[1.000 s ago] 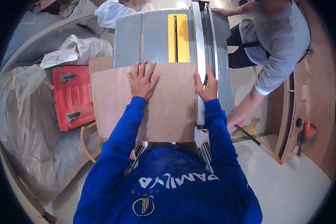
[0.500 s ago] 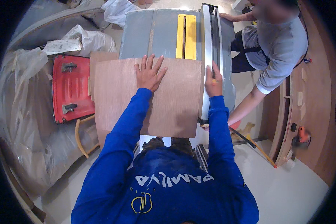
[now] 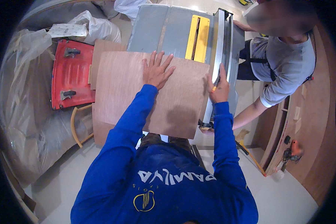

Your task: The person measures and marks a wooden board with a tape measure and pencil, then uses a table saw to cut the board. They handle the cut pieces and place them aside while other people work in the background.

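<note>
A reddish-brown plywood sheet (image 3: 127, 80) lies on the grey table saw (image 3: 145, 30), its right edge beside the metal rip fence (image 3: 219, 44). My left hand (image 3: 157, 71) presses flat on the far part of the sheet, fingers spread. At the right edge, my right hand (image 3: 219, 87) is at the fence, with a thin dark and orange pencil (image 3: 214, 86) in its fingers. Beyond the sheet, the yellow blade insert (image 3: 197, 39) shows a dark slot; the sheet reaches its near end. A co-worker (image 3: 287, 59) in grey has one hand at each end of the fence.
An upturned red wheeled platform (image 3: 72, 69) and a curved wooden rail (image 3: 74, 128) are at the left. Plastic-wrapped goods (image 3: 30, 112) line that side. On the right, an orange power tool (image 3: 295, 149) rests on a wooden panel (image 3: 313, 123), near a long-handled tool (image 3: 252, 158).
The view has shifted and turned slightly. My right hand has turned so the pencil shows more clearly at the sheet's edge. My left hand remains flat on the sheet.
</note>
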`<state>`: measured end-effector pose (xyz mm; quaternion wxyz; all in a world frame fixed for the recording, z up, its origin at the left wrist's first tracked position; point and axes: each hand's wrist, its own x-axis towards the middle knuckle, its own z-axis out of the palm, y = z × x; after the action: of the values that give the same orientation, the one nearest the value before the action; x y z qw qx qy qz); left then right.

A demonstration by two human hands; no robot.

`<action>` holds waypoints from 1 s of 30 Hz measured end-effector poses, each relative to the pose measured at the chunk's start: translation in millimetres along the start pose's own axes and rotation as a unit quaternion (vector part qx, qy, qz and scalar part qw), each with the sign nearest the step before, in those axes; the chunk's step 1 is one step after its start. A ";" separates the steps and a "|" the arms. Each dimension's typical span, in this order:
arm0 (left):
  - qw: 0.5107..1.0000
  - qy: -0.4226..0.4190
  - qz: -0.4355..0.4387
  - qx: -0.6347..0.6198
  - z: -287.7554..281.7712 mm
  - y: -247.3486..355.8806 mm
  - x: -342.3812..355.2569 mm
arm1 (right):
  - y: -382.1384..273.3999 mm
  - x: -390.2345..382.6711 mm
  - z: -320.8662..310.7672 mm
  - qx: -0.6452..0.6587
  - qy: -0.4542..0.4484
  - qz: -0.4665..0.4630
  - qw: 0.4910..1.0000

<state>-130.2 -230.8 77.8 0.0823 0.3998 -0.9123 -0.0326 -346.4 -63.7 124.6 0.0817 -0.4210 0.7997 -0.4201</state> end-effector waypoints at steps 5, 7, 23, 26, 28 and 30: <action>1.000 0.019 0.005 0.003 0.3 -1.2 -0.5 | -16.4 -7.0 3.2 -0.046 0.021 -0.012 0.999; 1.000 0.019 0.004 -0.003 0.9 -1.4 -0.2 | -18.4 -7.7 4.6 -0.042 0.007 0.001 0.999; 1.000 0.017 0.003 0.003 4.7 -2.9 -0.3 | -65.8 -109.0 -41.2 -0.023 0.067 -0.029 0.997; 1.000 0.003 -0.002 -0.010 5.2 -3.5 -0.8 | -86.6 -149.2 -50.7 0.007 0.054 -0.030 0.998; 1.000 0.005 -0.003 -0.013 4.7 -3.5 -1.3 | -101.7 -179.8 -57.8 0.022 0.041 0.001 0.999; 1.000 -0.008 -0.006 -0.009 3.6 -3.2 -1.5 | -113.0 -207.9 -59.6 0.015 0.036 0.037 0.999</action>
<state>-127.4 -231.9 73.7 0.0790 0.4040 -0.9103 -0.0448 -175.5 93.4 199.7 0.0743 -0.3749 0.8108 -0.4433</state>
